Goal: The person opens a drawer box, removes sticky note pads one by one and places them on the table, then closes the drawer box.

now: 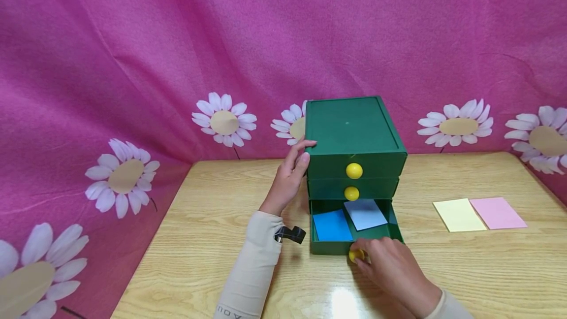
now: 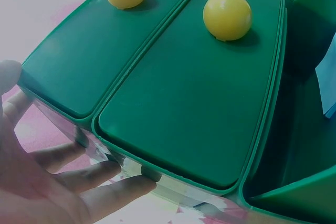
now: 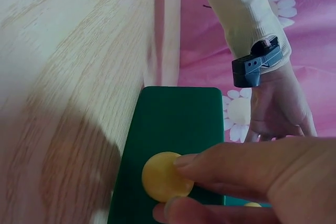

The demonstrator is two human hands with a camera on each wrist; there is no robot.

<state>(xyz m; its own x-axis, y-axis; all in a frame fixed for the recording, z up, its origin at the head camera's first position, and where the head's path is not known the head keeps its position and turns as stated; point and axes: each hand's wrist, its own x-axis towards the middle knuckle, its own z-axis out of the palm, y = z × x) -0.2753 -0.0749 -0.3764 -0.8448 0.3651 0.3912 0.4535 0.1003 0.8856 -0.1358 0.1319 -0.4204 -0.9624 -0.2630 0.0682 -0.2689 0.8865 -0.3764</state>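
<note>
A green drawer cabinet (image 1: 345,127) with round yellow knobs stands on the table. Its bottom drawer (image 1: 372,235) is pulled out, holding a blue pad of sticky notes (image 1: 332,226) on the left and a pale blue one (image 1: 365,213) towards the back. My left hand (image 1: 285,181) rests against the cabinet's left side near the top front corner, fingers extended along it in the left wrist view. With thumb and fingers, my right hand (image 1: 392,265) pinches the bottom drawer's yellow knob (image 3: 165,176). The two upper drawers are closed.
To the right of the cabinet, a pale yellow pad (image 1: 459,215) and a pink pad (image 1: 498,213) lie side by side on the wooden table (image 1: 199,210). Behind hangs a magenta cloth (image 1: 248,38) printed with white daisies. A black camera (image 1: 290,234) is strapped at the left wrist.
</note>
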